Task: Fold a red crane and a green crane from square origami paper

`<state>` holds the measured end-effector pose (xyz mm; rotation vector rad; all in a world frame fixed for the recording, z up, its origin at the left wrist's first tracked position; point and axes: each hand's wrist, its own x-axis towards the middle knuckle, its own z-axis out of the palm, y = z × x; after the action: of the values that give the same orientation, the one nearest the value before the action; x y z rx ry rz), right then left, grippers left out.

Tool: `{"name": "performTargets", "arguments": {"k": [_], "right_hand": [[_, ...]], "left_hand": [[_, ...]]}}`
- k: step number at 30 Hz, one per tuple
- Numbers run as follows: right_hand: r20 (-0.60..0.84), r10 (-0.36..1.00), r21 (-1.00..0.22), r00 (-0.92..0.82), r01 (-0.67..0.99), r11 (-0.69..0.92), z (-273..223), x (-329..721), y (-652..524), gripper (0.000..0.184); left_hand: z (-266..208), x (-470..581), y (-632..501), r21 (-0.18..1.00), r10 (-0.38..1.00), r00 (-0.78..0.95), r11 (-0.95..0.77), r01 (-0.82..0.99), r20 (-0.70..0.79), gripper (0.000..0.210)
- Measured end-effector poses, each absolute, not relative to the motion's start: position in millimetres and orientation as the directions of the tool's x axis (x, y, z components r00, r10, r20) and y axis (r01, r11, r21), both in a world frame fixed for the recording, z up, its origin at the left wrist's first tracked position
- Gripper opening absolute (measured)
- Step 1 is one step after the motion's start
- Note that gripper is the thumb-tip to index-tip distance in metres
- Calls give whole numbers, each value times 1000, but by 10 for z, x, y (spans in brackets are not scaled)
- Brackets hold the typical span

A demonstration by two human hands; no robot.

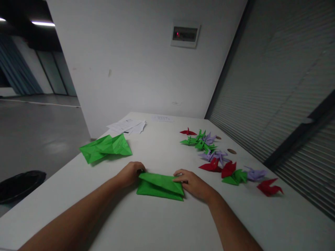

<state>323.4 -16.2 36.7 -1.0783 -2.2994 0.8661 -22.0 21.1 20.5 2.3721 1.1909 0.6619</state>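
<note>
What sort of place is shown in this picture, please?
Probably an office or similar workplace: slatted blinds line the right side, an electrical-looking panel is set in the plain wall, and white sheets lie on the long table.

The left hand [133, 172] curls at the upper left corner of the folded green paper [160, 187], its grip partly hidden; the left forearm [86, 205] slants in from nearer and left of the paper. The right hand [193, 183] bends its fingers [178, 179] over the paper's right end, the right forearm [231, 219] angling in from its near right.
</note>
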Motion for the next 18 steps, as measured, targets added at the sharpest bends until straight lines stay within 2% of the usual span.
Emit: {"name": "performTargets", "arguments": {"k": [4, 11, 14, 18], "right_hand": [[98, 797, -620, -596, 590, 517, 333, 3257, -182, 50], [70, 797, -544, -600, 646, 535, 363, 3204, -198, 54], [93, 775, -527, -625, 629, 571, 411, 3180, -222, 55], [151, 770, -483, -620, 634, 604, 409, 3189, -207, 56]], "left_hand": [[137, -240, 248, 517, 719, 627, -675, 527, 300, 38], [247, -110, 121, 512, 711, 590, -694, 506, 382, 36], [374, -1, -49, 444, 601, 743, -774, 451, 294, 30], [351, 62, -168, 315, 532, 827, -828, 464, 182, 39]]}}
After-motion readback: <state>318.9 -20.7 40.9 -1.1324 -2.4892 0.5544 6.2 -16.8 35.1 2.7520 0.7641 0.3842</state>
